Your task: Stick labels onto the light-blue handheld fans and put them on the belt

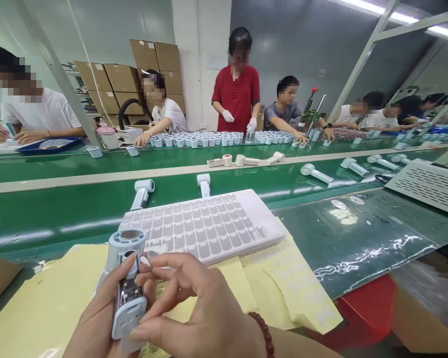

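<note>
My left hand (pixel 97 318) grips a pale blue handheld fan body (pixel 128 278) upright at the lower left, its round head on top and its circuit board exposed in the handle. My right hand (pixel 197 308), with a bead bracelet on the wrist, touches the fan's front; the thumb and forefinger press near the button under the head, and a small sticker may sit at a fingertip. Just beyond lies a stack of sticker sheets (pixel 209 223) with several grey labels.
Yellow backing papers (pixel 294 283) lie on the bench. More fan bodies (pixel 142 193) (pixel 315 173) ride the green conveyor belt (pixel 59 214). Several people work across the belt beside rows of small cups (pixel 197 139). A white perforated metal box (pixel 429 185) stands at the right.
</note>
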Action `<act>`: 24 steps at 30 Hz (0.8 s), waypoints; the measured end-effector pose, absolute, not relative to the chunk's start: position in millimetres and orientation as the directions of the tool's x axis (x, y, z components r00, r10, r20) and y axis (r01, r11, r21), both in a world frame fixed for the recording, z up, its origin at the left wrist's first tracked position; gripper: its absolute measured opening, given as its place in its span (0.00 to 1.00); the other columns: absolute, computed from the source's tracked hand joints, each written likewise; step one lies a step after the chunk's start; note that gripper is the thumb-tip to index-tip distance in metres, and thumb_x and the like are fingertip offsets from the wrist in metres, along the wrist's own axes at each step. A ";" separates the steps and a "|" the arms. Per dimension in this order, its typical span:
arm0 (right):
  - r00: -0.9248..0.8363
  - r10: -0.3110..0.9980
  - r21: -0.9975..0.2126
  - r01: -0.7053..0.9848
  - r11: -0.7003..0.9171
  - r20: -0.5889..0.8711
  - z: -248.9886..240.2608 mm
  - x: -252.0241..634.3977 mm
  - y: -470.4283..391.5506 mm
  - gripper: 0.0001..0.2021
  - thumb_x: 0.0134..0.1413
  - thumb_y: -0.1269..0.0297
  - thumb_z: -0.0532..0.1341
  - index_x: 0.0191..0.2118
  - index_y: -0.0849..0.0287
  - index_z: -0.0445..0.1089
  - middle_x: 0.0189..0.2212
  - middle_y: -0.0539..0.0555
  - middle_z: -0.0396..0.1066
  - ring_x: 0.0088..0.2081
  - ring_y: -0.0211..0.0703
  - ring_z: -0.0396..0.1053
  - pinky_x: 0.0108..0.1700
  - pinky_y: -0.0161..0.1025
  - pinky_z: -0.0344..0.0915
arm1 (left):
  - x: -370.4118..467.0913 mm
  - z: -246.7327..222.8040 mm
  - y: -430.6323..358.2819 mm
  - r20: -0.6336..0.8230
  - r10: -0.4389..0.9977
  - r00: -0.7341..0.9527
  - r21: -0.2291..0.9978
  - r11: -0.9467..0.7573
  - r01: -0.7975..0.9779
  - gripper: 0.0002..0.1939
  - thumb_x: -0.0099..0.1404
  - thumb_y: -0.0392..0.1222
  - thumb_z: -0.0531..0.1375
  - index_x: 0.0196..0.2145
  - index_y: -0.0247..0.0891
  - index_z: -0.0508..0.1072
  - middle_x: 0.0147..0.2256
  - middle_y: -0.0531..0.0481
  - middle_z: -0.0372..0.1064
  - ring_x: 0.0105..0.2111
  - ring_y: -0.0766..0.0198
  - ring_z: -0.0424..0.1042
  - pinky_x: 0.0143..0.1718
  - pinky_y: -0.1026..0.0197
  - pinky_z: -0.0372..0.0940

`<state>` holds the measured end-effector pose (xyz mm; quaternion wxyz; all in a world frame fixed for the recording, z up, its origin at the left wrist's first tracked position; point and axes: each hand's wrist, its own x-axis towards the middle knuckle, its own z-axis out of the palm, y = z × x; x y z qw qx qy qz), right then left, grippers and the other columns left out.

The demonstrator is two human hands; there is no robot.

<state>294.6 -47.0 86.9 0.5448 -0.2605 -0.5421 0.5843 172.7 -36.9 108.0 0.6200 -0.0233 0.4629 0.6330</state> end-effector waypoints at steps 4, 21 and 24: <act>-0.253 0.939 -0.944 -0.290 0.157 0.233 85.9 287.7 -46.1 0.33 0.36 0.62 0.79 0.52 0.57 0.73 0.27 0.48 0.74 0.44 0.51 0.79 0.48 0.42 0.76 | 173.1 108.0 -40.1 -0.596 0.756 -0.271 0.554 0.143 -0.820 0.09 0.68 0.31 0.54 0.32 0.36 0.73 0.28 0.51 0.67 0.21 0.67 0.72 0.23 0.65 0.74; -0.293 0.948 -0.952 -0.306 0.033 0.127 86.6 285.4 -47.4 0.28 0.35 0.68 0.79 0.47 0.53 0.73 0.33 0.48 0.79 0.47 0.48 0.78 0.50 0.38 0.75 | 177.4 112.7 -40.8 -0.593 0.750 -0.293 0.562 0.125 -0.818 0.11 0.69 0.33 0.53 0.32 0.39 0.74 0.28 0.51 0.66 0.20 0.68 0.72 0.24 0.63 0.75; -0.292 0.950 -0.959 -0.284 0.021 0.107 87.4 286.5 -47.3 0.28 0.35 0.68 0.79 0.47 0.53 0.74 0.37 0.50 0.80 0.46 0.47 0.79 0.48 0.37 0.75 | 176.4 111.0 -39.8 -0.592 0.746 -0.306 0.574 0.124 -0.809 0.11 0.69 0.33 0.53 0.32 0.39 0.74 0.28 0.51 0.66 0.20 0.68 0.72 0.23 0.64 0.74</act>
